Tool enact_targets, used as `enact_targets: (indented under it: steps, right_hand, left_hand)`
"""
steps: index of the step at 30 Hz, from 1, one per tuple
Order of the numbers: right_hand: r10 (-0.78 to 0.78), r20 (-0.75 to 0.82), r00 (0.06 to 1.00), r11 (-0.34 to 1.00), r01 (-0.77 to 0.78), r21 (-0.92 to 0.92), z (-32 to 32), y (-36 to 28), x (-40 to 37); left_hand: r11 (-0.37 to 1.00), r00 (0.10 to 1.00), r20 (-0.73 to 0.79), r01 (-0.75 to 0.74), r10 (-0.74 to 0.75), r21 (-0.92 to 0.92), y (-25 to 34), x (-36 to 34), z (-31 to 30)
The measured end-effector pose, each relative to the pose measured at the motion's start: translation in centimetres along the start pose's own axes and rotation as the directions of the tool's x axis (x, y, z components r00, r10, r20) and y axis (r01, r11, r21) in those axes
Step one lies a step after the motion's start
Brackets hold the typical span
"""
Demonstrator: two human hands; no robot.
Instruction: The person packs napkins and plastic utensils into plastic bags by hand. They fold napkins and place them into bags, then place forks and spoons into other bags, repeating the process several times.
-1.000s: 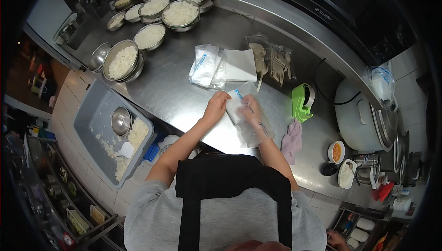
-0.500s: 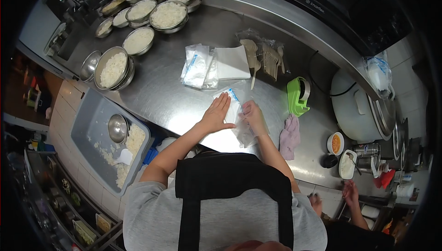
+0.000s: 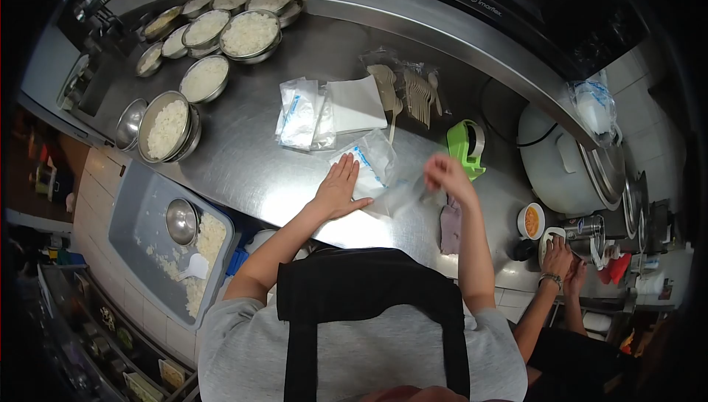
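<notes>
My left hand (image 3: 338,189) lies flat on a small stack of clear plastic bags (image 3: 373,162) with blue print, fingers stretched out and thumb apart. To its right, my right hand (image 3: 448,177) is closed in a pinch, slightly blurred. A thin clear plastic bag (image 3: 404,194) trails from its fingers back toward the stack; its outline is smeared. Just behind my right hand stands a green tape dispenser (image 3: 464,153). A pale purple cloth (image 3: 450,229) lies below that hand, partly covered by my forearm.
More plastic bags (image 3: 298,116) and white sheets (image 3: 355,105) lie farther back, beside wooden cutlery (image 3: 419,96). Several bowls of rice (image 3: 251,35) stand at the back left. A grey tub (image 3: 140,236) with rice is at lower left. Another person's hands (image 3: 562,262) reach over a white container at right.
My right hand has moved right, away from the stack, drawing the clear plastic bag with it. My left hand stays flat on the stack. The other person's hands have moved up onto the white container.
</notes>
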State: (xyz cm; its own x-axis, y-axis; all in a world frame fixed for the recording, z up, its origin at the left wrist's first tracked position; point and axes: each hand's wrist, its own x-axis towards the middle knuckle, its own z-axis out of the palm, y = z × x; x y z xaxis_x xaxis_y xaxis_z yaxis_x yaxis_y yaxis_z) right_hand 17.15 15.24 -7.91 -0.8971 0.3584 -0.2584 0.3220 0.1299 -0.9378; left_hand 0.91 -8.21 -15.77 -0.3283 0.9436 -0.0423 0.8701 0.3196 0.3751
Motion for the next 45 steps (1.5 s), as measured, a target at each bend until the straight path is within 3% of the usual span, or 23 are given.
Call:
enact_targets:
  steps: [3, 5, 6, 8, 16, 17, 18, 19, 21, 22, 23, 24, 25, 26, 27, 29, 33, 35, 36, 39, 40, 43, 45]
  right_hand:
    - [-0.168, -0.384, 0.908, 0.961, 0.064, -0.269, 0.7, 2.1, 8.1]
    - [-0.213, -0.395, 0.894, 0.814, -0.061, -0.577, 2.2, 2.1, 11.4]
    - [-0.222, -0.394, 0.892, 0.815, -0.052, -0.577, 3.3, 1.0, 11.8]
    - [-0.043, -0.352, 0.935, 0.607, -0.255, -0.752, 4.9, -0.5, 12.5]
    - [0.043, -0.338, 0.940, 0.548, -0.305, -0.779, 3.0, 2.2, 11.4]
    - [0.083, -0.284, 0.955, 0.704, -0.258, -0.662, 2.8, 1.8, 10.2]
    - [0.108, -0.223, 0.969, 0.831, -0.211, -0.515, 2.6, 1.2, 9.1]
    - [0.114, -0.227, 0.967, 0.830, -0.218, -0.513, 2.9, 0.8, 7.9]
    - [-0.181, 0.026, 0.983, 0.848, 0.170, -0.502, 4.1, -0.6, 5.8]
    - [-0.177, 0.019, 0.984, 0.852, 0.163, -0.498, 4.2, -1.7, 5.3]
    - [-0.086, 0.167, 0.982, 0.881, 0.153, -0.448, 4.4, -3.2, 4.7]
    - [-0.005, 0.315, 0.949, 0.907, 0.137, -0.398, 4.4, -3.9, 4.5]
    - [-0.008, 0.310, 0.951, 0.909, 0.136, -0.393, 3.8, -3.2, 5.5]
    - [-0.115, -0.015, 0.993, 0.879, 0.095, -0.468, 2.7, -1.9, 7.4]
    - [-0.232, -0.331, 0.915, 0.851, 0.026, -0.524, 1.5, -0.3, 9.3]
    - [-0.448, -0.581, 0.679, 0.638, -0.212, -0.740, -0.6, 3.7, 12.8]
    - [-0.295, -0.630, 0.718, 0.579, -0.391, -0.716, -2.5, 6.3, 14.8]
    - [0.053, -0.487, 0.872, 0.704, -0.379, -0.601, -3.5, 6.7, 14.8]
    - [0.184, -0.454, 0.872, 0.807, -0.398, -0.437, -3.5, 7.1, 14.3]
    - [0.080, -0.552, 0.830, 0.935, -0.254, -0.247, -1.9, 7.9, 11.5]
    - [-0.140, -0.580, 0.803, 0.858, -0.195, -0.476, -2.0, 9.5, 11.8]
    - [-0.256, -0.696, 0.671, 0.740, -0.328, -0.588, -0.8, 5.9, 11.0]
    - [-0.123, -0.707, 0.697, 0.748, -0.403, -0.527, -2.0, 5.9, 12.7]
  left_hand:
    - [1.000, 1.000, 0.006, -0.007, 0.007, -0.018, -0.5, 0.3, 0.6]
    - [0.999, 1.000, 0.004, -0.023, 0.023, 0.034, -0.5, 0.1, 0.6]
    - [0.996, 0.999, 0.010, -0.038, 0.038, 0.081, -0.3, -0.1, 0.4]
    - [0.998, 0.999, 0.024, -0.029, 0.028, 0.056, 0.1, -0.2, -0.4]
    - [0.999, 0.999, 0.032, -0.031, 0.032, -0.039, -0.2, 0.2, -0.8]
    - [0.998, 0.999, 0.036, -0.038, 0.040, -0.043, -0.5, 0.7, -0.9]
    - [0.951, 0.999, -0.032, -0.013, 0.004, -0.310, -0.9, 1.3, -1.1]
    - [0.831, 0.995, -0.084, -0.004, -0.052, -0.556, -1.1, 1.8, -1.0]
    - [0.689, 0.977, -0.160, -0.021, -0.139, -0.724, -0.7, 2.9, -0.4]
    - [0.106, 0.970, -0.011, 0.015, -0.244, -0.994, -0.1, 3.3, -1.1]
    - [-0.520, 0.955, 0.174, 0.026, -0.239, -0.854, 0.6, 3.4, -2.2]
    - [-0.690, 0.960, 0.198, 0.009, -0.196, -0.724, 1.4, 3.5, -3.0]
    - [-0.686, 0.961, 0.201, 0.015, -0.192, -0.728, 0.6, 3.5, -2.0]
    - [-0.687, 0.963, 0.183, -0.002, -0.196, -0.726, -0.7, 3.5, -0.2]
    - [-0.689, 0.966, 0.164, -0.019, -0.200, -0.724, -1.4, 3.3, 0.9]
    - [-0.673, 0.924, 0.243, -0.019, -0.294, -0.740, 0.1, 2.4, -0.8]
    - [-0.514, 0.872, 0.276, 0.033, -0.405, -0.857, -0.3, 1.2, -0.9]
    - [-0.599, 0.863, 0.280, -0.032, -0.420, -0.800, -0.5, 0.8, -1.0]
    - [-0.601, 0.861, 0.280, -0.037, -0.424, -0.798, -0.4, 0.6, -1.1]
    - [-0.746, 0.858, 0.334, -0.083, -0.390, -0.660, -0.3, 0.8, -1.3]
    - [-0.763, 0.868, 0.334, -0.076, -0.367, -0.642, -0.4, 0.8, -1.0]
    - [-0.754, 0.880, 0.335, -0.037, -0.335, -0.656, -0.1, 1.2, 0.0]
    - [-0.749, 0.931, 0.264, -0.013, -0.250, -0.663, 0.8, 1.6, -0.5]
